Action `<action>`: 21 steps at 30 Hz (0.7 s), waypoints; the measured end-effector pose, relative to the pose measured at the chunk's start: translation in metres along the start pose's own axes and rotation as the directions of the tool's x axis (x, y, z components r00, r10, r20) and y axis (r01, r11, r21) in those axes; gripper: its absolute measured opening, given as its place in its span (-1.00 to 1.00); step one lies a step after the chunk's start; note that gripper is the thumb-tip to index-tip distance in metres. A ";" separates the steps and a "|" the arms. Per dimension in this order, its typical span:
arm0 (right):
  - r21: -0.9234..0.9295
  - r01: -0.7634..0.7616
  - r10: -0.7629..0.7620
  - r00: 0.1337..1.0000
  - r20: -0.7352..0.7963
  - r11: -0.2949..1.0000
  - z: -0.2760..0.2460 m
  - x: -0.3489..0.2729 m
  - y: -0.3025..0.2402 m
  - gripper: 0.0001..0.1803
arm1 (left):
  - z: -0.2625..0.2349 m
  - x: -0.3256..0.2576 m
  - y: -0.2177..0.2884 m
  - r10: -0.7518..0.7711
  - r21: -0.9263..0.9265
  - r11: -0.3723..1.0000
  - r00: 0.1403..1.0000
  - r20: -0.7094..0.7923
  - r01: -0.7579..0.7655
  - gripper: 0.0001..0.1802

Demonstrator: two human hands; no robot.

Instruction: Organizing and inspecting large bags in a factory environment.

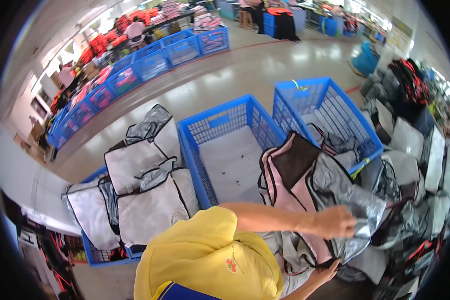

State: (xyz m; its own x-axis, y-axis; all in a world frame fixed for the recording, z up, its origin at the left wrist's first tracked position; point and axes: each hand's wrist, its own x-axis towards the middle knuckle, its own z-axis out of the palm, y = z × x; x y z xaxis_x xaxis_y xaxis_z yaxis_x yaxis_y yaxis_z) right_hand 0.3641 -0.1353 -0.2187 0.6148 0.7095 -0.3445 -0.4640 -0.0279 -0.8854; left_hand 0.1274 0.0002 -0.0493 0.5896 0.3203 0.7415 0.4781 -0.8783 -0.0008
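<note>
A pink bag (309, 199) with black edging, a dark mesh panel and a silver lining (347, 200) lies spread before me. My left hand (335, 222) is over the silver lining with its fingers curled in; motion blurs them, and what they hold is hidden. Lower down, my right hand (328, 272) grips the bag's near corner between thumb and fingers. More grey and silver bag pieces (297, 252) lie under the pink bag, beside my right hand.
A blue crate (200, 165) with a pale bottom stands beyond my left arm. Another blue crate (352, 97) holds some bags. White bags (145, 212) fill a crate at left. Grey and silver bags (410, 175) are heaped at right. A row of blue crates (150, 67) stands farther off.
</note>
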 end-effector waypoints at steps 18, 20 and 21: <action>-0.613 0.686 -0.405 0.727 0.554 0.393 -0.024 0.039 0.032 -0.12 | 0.016 -0.076 0.020 -0.334 -0.120 0.932 0.939 0.086 0.343 -0.71; -0.482 0.466 -0.289 0.871 0.398 0.742 -0.028 0.046 0.034 -0.20 | 0.018 -0.074 0.020 -0.330 -0.138 0.930 0.939 0.095 0.341 -0.72; -0.240 0.170 -0.099 0.954 0.282 0.956 -0.031 0.049 0.034 -0.27 | 0.019 -0.072 0.020 -0.325 -0.148 0.930 0.940 0.104 0.338 -0.72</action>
State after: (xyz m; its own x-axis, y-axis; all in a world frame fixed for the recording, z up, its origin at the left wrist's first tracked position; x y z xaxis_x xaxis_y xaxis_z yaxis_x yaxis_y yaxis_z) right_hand 0.3985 -0.1235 -0.2750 0.4524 0.8786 -0.1532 -0.1861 -0.0750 -0.9797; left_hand 0.1070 -0.0338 -0.1156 0.4663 0.6233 0.6277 0.5475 -0.7607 0.3486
